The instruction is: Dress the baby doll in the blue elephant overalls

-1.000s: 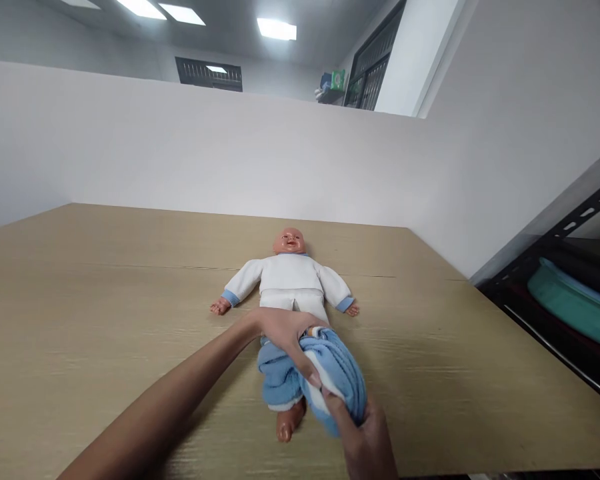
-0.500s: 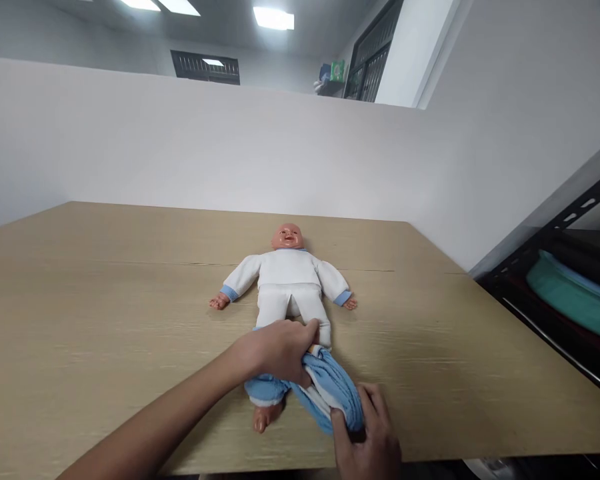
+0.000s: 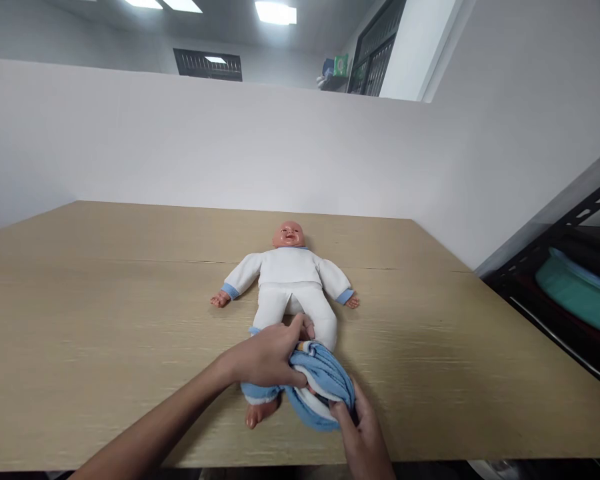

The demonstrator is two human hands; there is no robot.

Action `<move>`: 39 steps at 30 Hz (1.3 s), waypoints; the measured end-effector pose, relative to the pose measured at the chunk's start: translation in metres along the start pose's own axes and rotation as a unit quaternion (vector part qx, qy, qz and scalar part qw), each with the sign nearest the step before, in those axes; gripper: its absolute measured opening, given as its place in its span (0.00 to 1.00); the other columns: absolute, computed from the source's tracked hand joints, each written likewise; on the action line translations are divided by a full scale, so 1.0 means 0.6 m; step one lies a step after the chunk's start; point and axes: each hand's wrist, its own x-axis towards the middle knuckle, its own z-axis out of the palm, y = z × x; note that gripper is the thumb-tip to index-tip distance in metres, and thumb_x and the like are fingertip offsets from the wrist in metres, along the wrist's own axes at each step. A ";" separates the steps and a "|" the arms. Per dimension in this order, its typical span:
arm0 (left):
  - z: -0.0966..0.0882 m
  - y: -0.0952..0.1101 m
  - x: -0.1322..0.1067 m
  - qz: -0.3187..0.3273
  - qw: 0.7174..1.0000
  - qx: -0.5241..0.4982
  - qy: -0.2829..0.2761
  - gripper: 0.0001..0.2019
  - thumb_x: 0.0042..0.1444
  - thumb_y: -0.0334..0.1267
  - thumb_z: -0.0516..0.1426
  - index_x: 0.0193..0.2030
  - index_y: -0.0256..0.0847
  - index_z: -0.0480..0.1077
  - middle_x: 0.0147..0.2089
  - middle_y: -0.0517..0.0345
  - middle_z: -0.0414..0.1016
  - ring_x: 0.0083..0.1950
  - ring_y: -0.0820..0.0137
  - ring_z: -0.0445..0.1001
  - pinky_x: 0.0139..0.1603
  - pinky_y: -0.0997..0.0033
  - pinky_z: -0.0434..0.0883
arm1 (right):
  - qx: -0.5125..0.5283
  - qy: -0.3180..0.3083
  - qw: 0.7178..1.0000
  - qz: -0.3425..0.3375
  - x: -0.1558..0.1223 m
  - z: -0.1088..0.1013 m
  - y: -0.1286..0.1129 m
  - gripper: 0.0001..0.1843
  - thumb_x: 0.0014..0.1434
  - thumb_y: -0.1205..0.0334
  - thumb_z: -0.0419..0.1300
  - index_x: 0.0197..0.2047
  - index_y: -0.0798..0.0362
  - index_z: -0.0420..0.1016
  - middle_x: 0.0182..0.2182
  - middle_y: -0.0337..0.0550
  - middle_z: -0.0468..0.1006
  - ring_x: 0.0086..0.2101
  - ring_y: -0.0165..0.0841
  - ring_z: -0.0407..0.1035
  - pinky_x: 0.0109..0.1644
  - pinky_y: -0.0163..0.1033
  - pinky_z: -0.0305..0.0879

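A baby doll (image 3: 290,273) in a white suit with blue cuffs lies face up on the wooden table (image 3: 105,300), head away from me. Bunched blue trousers (image 3: 320,387) with a white lining sit around its lower legs. My left hand (image 3: 270,357) is closed on the upper edge of the blue trousers, over the doll's shins. My right hand (image 3: 360,433) grips the bunched fabric from below, near the table's front edge. One bare foot (image 3: 257,413) sticks out at the bottom left.
A white partition wall (image 3: 180,147) runs along the table's far side. A black metal shelf (image 3: 570,287) holding a teal basin (image 3: 580,300) stands at the right. Bare wood stretches left and right of the doll.
Both hands have drawn the blue trousers down the doll's legs toward me, baring more of the white suit legs. The right hand has dropped to the table's front edge.
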 end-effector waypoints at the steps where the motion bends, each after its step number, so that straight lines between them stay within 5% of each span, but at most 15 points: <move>1: -0.002 -0.001 -0.005 0.007 0.999 -0.038 0.009 0.32 0.51 0.46 0.69 0.60 0.44 0.63 0.54 0.51 0.78 0.51 0.56 0.77 0.50 0.61 0.71 | 0.025 -0.014 1.000 -0.006 0.006 0.002 -0.002 0.28 0.64 0.51 0.64 0.64 0.52 0.75 0.59 0.54 0.82 0.60 0.50 0.75 0.66 0.52 0.72; 6: 0.003 -0.001 -0.018 0.021 0.988 -0.141 0.058 0.27 0.52 0.38 0.65 0.59 0.44 0.64 0.51 0.59 0.76 0.46 0.64 0.73 0.47 0.67 0.70 | 0.098 -0.079 0.990 -0.059 0.036 0.011 -0.045 0.26 0.61 0.58 0.67 0.61 0.50 0.68 0.52 0.49 0.83 0.50 0.42 0.79 0.56 0.43 0.77; 10: 0.007 -0.004 -0.020 0.048 0.984 -0.150 0.087 0.25 0.52 0.35 0.63 0.58 0.43 0.66 0.49 0.61 0.73 0.45 0.67 0.71 0.47 0.69 0.68 | 0.097 -0.104 0.984 -0.111 0.058 0.005 -0.086 0.31 0.60 0.66 0.64 0.64 0.47 0.61 0.57 0.47 0.78 0.54 0.38 0.76 0.59 0.40 0.73; 18: -0.014 -0.025 -0.029 0.101 0.991 -0.040 0.080 0.07 0.62 0.39 0.63 0.44 0.42 0.71 0.46 0.57 0.73 0.50 0.62 0.70 0.54 0.66 0.66 | -0.086 -0.222 0.954 -0.183 0.129 -0.037 -0.142 0.13 0.59 0.70 0.59 0.47 0.52 0.74 0.40 0.41 0.75 0.42 0.37 0.71 0.49 0.40 0.68; 24: -0.037 -0.038 -0.051 0.125 0.987 0.027 0.101 0.25 0.58 0.57 0.70 0.54 0.45 0.74 0.57 0.52 0.76 0.62 0.55 0.67 0.68 0.57 0.60 | -0.127 -0.351 0.905 -0.203 0.150 -0.069 -0.178 0.18 0.65 0.52 0.66 0.53 0.52 0.72 0.44 0.42 0.71 0.44 0.38 0.67 0.51 0.40 0.65; 29: -0.036 -0.062 -0.043 0.094 0.984 -0.033 0.145 0.12 0.62 0.42 0.65 0.50 0.42 0.73 0.54 0.54 0.75 0.58 0.58 0.69 0.62 0.61 0.65 | -0.092 -0.303 0.929 -0.194 0.202 -0.041 -0.174 0.17 0.71 0.45 0.62 0.45 0.52 0.73 0.35 0.37 0.67 0.36 0.33 0.62 0.40 0.37 0.61; 34: -0.034 -0.082 -0.020 0.002 0.970 -0.034 0.243 0.21 0.62 0.57 0.65 0.46 0.41 0.71 0.42 0.59 0.72 0.46 0.63 0.69 0.49 0.65 0.66 | -0.070 -0.262 0.941 -0.201 0.271 0.010 -0.171 0.20 0.71 0.41 0.60 0.45 0.52 0.73 0.33 0.35 0.67 0.34 0.32 0.62 0.39 0.36 0.60; 39: -0.031 -0.113 -0.044 -0.054 0.966 -0.055 0.247 0.26 0.58 0.61 0.67 0.49 0.42 0.70 0.45 0.58 0.73 0.47 0.61 0.70 0.49 0.64 0.67 | -0.097 -0.253 0.936 -0.223 0.280 0.014 -0.141 0.19 0.69 0.42 0.63 0.47 0.52 0.75 0.40 0.41 0.72 0.41 0.36 0.67 0.47 0.39 0.66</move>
